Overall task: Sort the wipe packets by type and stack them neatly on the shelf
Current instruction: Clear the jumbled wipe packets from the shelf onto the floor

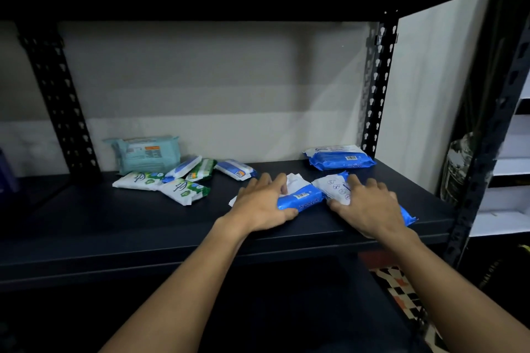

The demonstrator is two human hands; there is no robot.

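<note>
On the dark shelf board (143,226), my left hand (262,203) grips a blue and white wipe packet (304,198) lying flat near the front. My right hand (364,206) grips a second blue and white packet (334,188) beside it, covering most of it. A third blue packet (339,156) lies at the back right. To the left lies a loose cluster: a large teal packet (146,153) leaning on the wall, green and white packets (183,189), and small blue and white packets (236,170).
Black perforated uprights (378,89) stand at the shelf's back corners, another at the left (57,100). A board overhead closes the bay. White shelving (510,180) stands to the right. A patterned floor (398,286) shows below.
</note>
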